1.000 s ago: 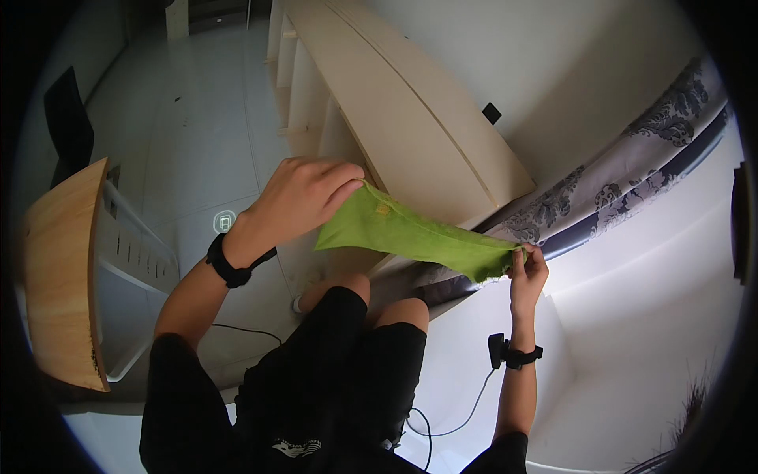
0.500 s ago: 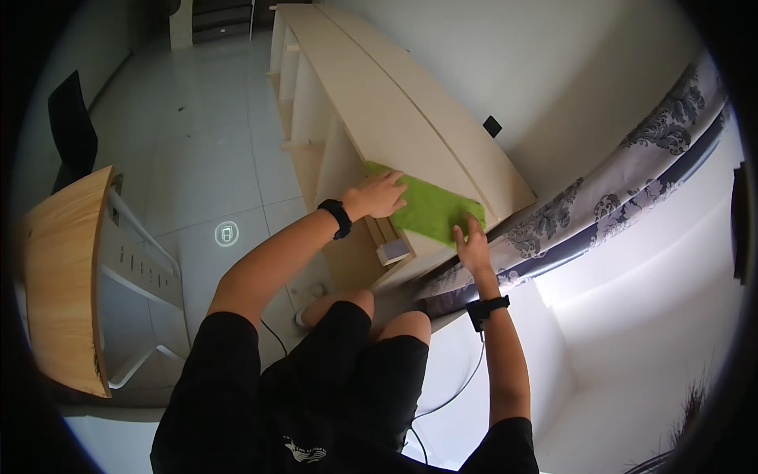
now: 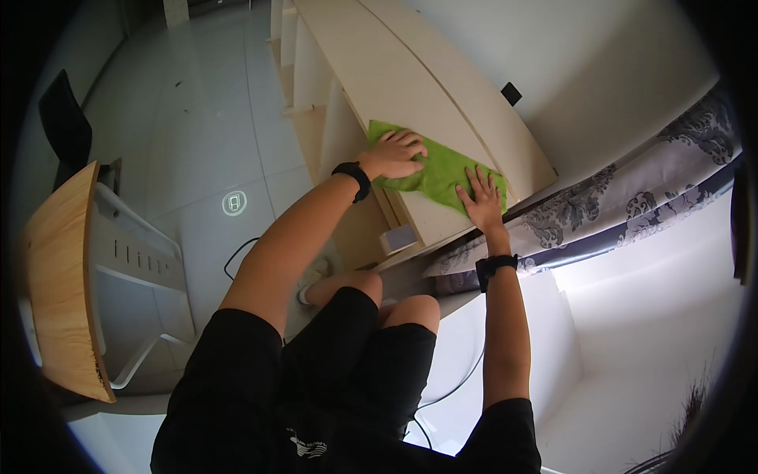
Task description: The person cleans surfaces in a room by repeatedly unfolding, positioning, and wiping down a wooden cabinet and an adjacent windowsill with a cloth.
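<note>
And down it comes — your green cloth has settled on the cabinet top, left hand and right hand over it, fingers unclenched — so it looks steadied from above, not pinched.

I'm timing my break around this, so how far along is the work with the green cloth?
Looks done: the green cloth lies spread across the near end of the wooden unit's top. In hand: the left hand and right hand both rest on it. Probably left, if it's a wipe-down: the long stretch beyond the cloth, though I can't tell whether that's been wiped.
</note>
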Demonstrator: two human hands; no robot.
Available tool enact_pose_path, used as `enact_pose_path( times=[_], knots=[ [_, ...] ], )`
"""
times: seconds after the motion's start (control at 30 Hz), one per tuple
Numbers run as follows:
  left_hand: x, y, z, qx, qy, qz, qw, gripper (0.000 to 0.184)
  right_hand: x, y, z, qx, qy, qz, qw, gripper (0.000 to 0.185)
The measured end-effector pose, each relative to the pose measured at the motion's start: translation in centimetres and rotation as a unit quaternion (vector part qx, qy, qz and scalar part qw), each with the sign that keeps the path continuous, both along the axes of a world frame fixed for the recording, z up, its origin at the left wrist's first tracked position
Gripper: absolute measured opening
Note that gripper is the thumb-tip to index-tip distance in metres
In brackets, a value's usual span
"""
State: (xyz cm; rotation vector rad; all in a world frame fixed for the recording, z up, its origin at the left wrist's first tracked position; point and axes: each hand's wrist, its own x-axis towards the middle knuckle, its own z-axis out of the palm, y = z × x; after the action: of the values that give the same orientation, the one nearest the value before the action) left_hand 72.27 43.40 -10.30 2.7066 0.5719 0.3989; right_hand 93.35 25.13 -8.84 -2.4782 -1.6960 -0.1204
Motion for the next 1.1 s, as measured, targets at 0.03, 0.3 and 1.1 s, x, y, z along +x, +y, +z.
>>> enact_pose_path(
  times=[0.03,0.3,1.1],
  knots=[
    [0.7,1.0,-0.6,-0.033,-0.016,0.003,0.999,0.047,0.1,0.1,0.1,-0.013,-0.003,-0.01,1.0,0.06],
    [0.3,-0.2,-0.8,0.093,-0.001,0.028,0.995,0.054,0.3,0.0,-0.2,-0.054,-0.026,-0.011,0.998,0.061],
    [-1.7,-4.5,1.0,0.056,0.01,-0.005,0.998,0.055,-3.6,-4.0,0.1,0.023,-0.022,-0.006,0.999,0.054]
  ],
)
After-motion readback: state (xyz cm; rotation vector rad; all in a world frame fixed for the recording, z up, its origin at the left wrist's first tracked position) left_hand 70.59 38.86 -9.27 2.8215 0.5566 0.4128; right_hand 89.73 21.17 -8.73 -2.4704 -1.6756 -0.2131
